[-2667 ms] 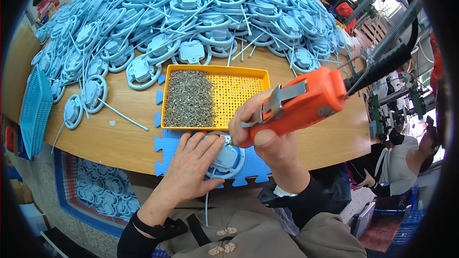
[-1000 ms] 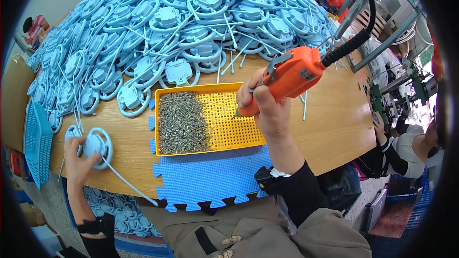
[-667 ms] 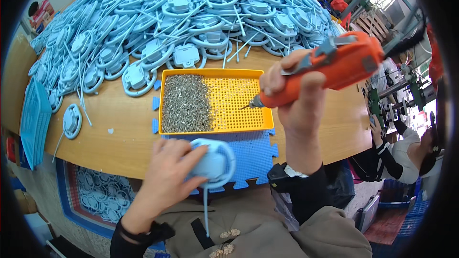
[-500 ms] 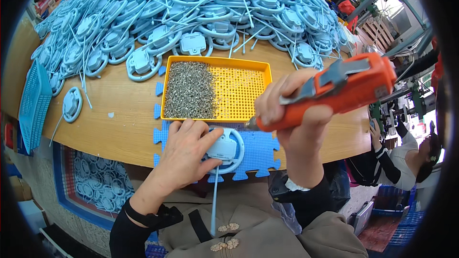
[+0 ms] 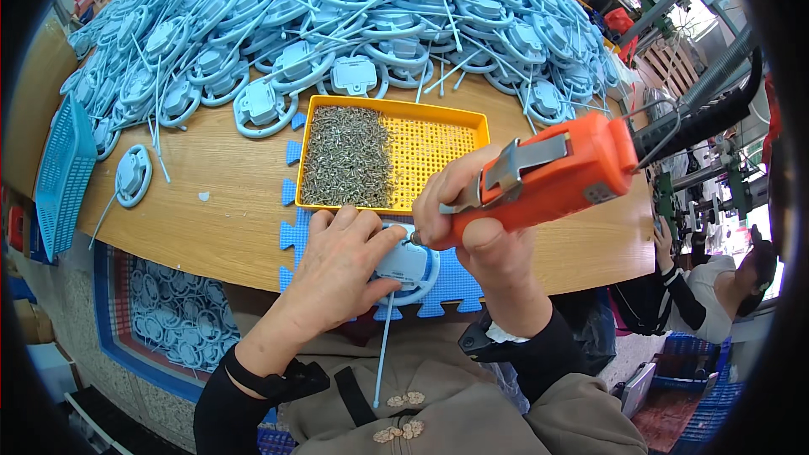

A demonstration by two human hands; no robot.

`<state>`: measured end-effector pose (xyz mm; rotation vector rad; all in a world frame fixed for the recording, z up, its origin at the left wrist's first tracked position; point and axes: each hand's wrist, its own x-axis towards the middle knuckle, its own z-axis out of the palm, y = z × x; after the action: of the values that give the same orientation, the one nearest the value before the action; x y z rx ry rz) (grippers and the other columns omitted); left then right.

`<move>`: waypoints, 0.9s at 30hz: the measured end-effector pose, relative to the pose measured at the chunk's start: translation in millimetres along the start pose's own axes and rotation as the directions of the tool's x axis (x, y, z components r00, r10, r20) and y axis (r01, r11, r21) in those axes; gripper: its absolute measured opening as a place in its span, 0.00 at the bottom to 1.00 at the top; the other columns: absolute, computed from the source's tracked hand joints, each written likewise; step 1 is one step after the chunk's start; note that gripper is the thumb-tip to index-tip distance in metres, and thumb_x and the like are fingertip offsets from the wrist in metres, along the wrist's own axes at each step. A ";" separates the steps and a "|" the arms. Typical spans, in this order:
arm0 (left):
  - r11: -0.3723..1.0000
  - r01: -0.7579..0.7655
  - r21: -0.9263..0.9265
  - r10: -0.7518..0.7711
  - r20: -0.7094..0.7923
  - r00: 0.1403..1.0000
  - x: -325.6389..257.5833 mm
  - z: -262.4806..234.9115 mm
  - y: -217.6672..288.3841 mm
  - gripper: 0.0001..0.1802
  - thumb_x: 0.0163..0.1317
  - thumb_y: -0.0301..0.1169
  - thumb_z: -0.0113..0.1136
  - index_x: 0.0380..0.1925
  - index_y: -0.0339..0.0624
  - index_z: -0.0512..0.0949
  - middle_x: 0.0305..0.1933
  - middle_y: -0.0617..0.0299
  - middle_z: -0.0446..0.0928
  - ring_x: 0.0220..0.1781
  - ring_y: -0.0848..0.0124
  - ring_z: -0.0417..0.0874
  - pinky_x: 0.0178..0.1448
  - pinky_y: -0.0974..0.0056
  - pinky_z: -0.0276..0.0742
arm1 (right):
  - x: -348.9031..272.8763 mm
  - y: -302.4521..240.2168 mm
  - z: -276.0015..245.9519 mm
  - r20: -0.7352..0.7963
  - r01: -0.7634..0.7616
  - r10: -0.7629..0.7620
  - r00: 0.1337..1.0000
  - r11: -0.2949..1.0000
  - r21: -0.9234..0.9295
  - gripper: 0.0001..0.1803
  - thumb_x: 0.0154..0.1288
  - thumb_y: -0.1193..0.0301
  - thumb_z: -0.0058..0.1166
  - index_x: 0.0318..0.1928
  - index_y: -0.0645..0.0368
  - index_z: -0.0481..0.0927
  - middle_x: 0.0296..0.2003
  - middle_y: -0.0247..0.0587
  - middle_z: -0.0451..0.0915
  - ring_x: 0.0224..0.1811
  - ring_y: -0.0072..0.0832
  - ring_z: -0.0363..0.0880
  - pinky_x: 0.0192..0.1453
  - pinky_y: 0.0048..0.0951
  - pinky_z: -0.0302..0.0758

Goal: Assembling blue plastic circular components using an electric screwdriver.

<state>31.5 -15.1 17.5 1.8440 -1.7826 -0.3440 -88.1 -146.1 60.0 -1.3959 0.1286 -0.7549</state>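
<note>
My left hand (image 5: 341, 265) holds a light-blue round plastic part (image 5: 409, 270) flat on a blue foam mat (image 5: 462, 276), with thumb and index finger pressed against its raised box-like housing. A thin stem (image 5: 383, 354) runs from that part toward my lap. In my right hand (image 5: 497, 257) is an orange power screwdriver (image 5: 552, 173) with a metal lever on top, my fingers wrapped around its front end. The screwdriver slants down to the left, and its tip is at the upper edge of the housing, close to my left index finger. Whether a screw sits there I cannot tell.
A yellow tray (image 5: 482, 122) holds many small screws (image 5: 345, 156) just beyond the mat. Similar blue parts (image 5: 354, 76) form a big heap behind it. One lone part (image 5: 132, 175) and a blue basket (image 5: 63, 177) are at left. A co-worker (image 5: 716, 295) sits at right.
The screwdriver has come down and to the left, its tip now at the part. My left hand still holds the part. The whole view has shifted slightly.
</note>
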 end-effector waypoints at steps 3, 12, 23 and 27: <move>1.000 -0.013 -0.001 0.013 0.017 1.000 1.4 -0.6 -0.8 0.30 0.43 0.35 0.73 0.49 0.47 0.75 0.41 0.62 0.72 0.49 0.62 0.71 0.53 0.55 0.60 | -2.4 5.4 0.5 -0.006 0.007 -0.007 1.000 1.000 -0.025 0.28 0.55 0.51 0.67 0.39 0.60 0.69 0.20 0.37 0.73 0.21 0.26 0.72 0.25 0.26 0.70; 1.000 -0.005 0.012 0.005 0.001 1.000 0.7 -1.0 -0.3 0.31 0.43 0.36 0.73 0.50 0.47 0.74 0.42 0.62 0.71 0.49 0.63 0.70 0.50 0.55 0.59 | 2.2 16.4 0.4 0.030 -0.002 0.003 1.000 0.999 -0.041 0.27 0.55 0.52 0.68 0.37 0.59 0.69 0.20 0.35 0.72 0.22 0.25 0.72 0.25 0.25 0.69; 0.852 0.507 0.129 -0.484 -0.173 0.858 -155.2 -98.7 -42.9 0.36 0.32 0.25 0.72 0.50 0.37 0.74 0.51 0.50 0.71 0.54 0.51 0.70 0.59 0.54 0.65 | 28.7 -12.5 -50.7 -0.084 0.215 -0.205 0.975 0.968 0.127 0.23 0.59 0.59 0.65 0.40 0.62 0.70 0.21 0.38 0.74 0.22 0.22 0.73 0.23 0.21 0.69; 0.745 0.631 0.215 -0.586 -0.240 0.774 -201.6 -133.2 -82.6 0.39 0.39 0.22 0.68 0.58 0.37 0.69 0.58 0.48 0.67 0.60 0.50 0.67 0.64 0.55 0.62 | 42.6 6.8 -52.3 -0.175 0.125 -0.128 0.976 0.992 -0.025 0.27 0.60 0.47 0.60 0.40 0.58 0.69 0.22 0.36 0.71 0.23 0.26 0.70 0.30 0.28 0.69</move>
<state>154.5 207.2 43.7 2.5730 -1.1091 -0.1701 -79.3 -213.3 57.5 -1.3583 0.1848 -0.9857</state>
